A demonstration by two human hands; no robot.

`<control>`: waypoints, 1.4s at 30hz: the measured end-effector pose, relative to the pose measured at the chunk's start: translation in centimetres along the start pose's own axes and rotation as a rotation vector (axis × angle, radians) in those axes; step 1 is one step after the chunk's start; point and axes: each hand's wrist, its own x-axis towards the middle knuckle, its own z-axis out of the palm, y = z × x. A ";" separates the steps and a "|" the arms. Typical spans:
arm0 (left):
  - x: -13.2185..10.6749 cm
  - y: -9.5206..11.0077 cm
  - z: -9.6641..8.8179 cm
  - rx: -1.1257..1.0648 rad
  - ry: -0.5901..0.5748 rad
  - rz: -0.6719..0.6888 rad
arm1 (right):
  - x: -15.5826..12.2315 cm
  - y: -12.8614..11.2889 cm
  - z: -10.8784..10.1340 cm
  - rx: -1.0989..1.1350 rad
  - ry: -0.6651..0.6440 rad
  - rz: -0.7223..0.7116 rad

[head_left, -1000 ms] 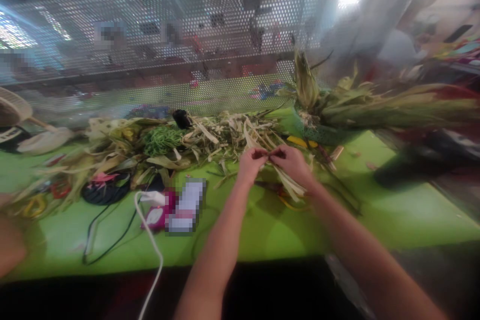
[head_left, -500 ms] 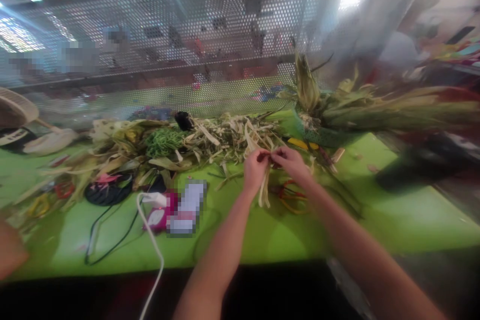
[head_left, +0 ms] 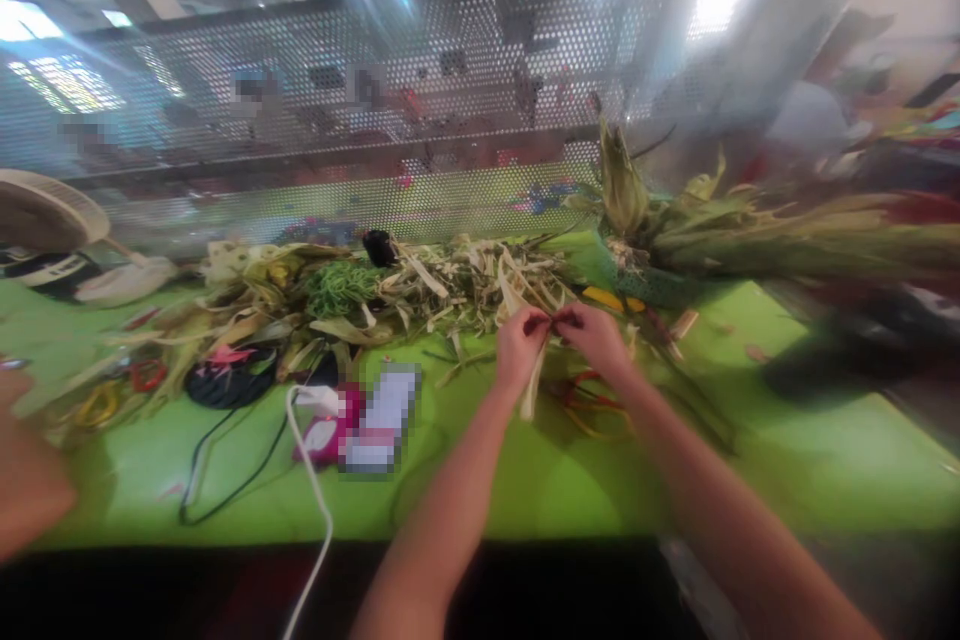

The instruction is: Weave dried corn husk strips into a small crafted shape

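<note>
My left hand [head_left: 519, 348] and my right hand [head_left: 600, 338] meet above the green table [head_left: 600, 480], fingers pinched together on a pale dried husk strip [head_left: 534, 382] that hangs down below my left hand. Something small and dark red shows between the fingertips; I cannot make out what it is. Red and orange loops [head_left: 589, 400] lie on the table just under my right hand. A long heap of dried husks [head_left: 420, 285] stretches behind both hands.
A perforated metal screen [head_left: 420, 100] stands along the table's far edge. A teal basket [head_left: 660, 285] with leafy husks sits at the back right. A white cable [head_left: 311, 490], a black cord [head_left: 225, 470] and a pink-white item [head_left: 330, 425] lie left. Another person's arm [head_left: 30, 480] shows at the far left.
The husk strip that trailed under my right hand a second ago now hangs below my left hand. Both hands stayed pinched together and shifted slightly right in the picture.
</note>
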 end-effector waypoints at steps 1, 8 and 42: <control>0.0 0.0 0.0 0.003 -0.005 -0.002 | 0.0 -0.1 0.0 -0.030 0.021 -0.011; 0.4 -0.6 -0.2 0.009 0.014 -0.066 | -0.1 -0.2 0.0 0.088 0.016 0.023; 0.6 0.3 -0.7 -0.333 -0.015 -0.219 | 0.5 0.9 0.6 0.756 0.020 0.309</control>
